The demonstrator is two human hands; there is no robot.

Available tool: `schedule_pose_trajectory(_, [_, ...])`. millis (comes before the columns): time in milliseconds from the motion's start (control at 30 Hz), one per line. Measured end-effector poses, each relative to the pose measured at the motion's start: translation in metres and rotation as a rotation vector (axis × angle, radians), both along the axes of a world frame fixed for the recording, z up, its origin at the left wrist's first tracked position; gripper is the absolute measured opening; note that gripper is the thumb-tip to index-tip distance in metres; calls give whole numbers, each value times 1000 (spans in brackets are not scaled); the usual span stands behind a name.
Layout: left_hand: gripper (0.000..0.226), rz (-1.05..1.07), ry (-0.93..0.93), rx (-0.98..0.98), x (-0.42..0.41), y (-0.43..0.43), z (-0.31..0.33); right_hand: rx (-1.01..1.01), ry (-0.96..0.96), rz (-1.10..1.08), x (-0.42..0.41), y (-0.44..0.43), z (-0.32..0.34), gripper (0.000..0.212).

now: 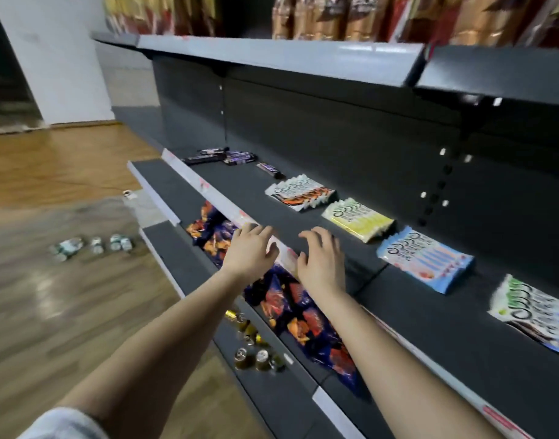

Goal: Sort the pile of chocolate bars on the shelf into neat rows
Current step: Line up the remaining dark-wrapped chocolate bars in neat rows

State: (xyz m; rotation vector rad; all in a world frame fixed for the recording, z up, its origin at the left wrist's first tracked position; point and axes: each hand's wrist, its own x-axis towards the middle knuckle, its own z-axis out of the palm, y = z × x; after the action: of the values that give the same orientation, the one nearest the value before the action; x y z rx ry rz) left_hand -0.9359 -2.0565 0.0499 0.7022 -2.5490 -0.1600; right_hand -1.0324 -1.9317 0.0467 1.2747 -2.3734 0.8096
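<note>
On the dark grey shelf [259,198] several dark chocolate bars [221,156] lie jumbled at the far left end, with one more dark bar [270,170] lying apart to their right. Along the back run neat stacks of white-wrapped bars: an orange stack [300,193], a yellow stack [357,218], a blue-pink stack [425,259] and a green-brown stack [534,313]. My left hand [251,250] and my right hand [321,258] hover side by side over the shelf's front edge, fingers loosely spread, holding nothing.
The shelf below holds blue and orange snack bags [291,299]; lower still stand small gold-topped bottles [253,353]. An upper shelf [272,55] with brown packets overhangs. Several cans [91,245] lie on the wooden floor at left.
</note>
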Motion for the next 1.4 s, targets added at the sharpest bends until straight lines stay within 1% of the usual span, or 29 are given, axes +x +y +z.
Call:
schedule_pose_trajectory(100, [40,34,16,91,24,-33,-5,26,-4,37,14,-35,-4,36])
schedule_pose_trajectory(267, [46,60,-10,136,31,-67,-10,37,-7,47,13,-75,-5,36])
schedule_pose_trajectory(400, [45,51,17,142,16,-91,-12,41,-17,68,-6,-102,-4,36])
schedule_pose_trajectory(467, [45,44,3,137,5,-102,-13,42,-33,76,-18,-117,-3,34])
schedule_pose_trajectory(667, [42,26,-38,51,-31,-159,-2,25,-62,94,-58,-172,1,35])
schedule_pose_trajectory(867, [41,69,29,27,-72,-215,18,59,-49,132,-99,-236,14,33])
schedule_pose_trajectory(1067, [40,48,-137,27,-83,-262,-5,73,-58,179,-114,-293,5,35])
schedule_pose_trajectory(1233, [39,74,-87,84,-100,-325,-8,92,-27,202,-125,-349,-5,36])
schedule_pose_trajectory(1400, [40,31,-123,74,-116,-400,-11,145,-66,150,-133,-426,-16,41])
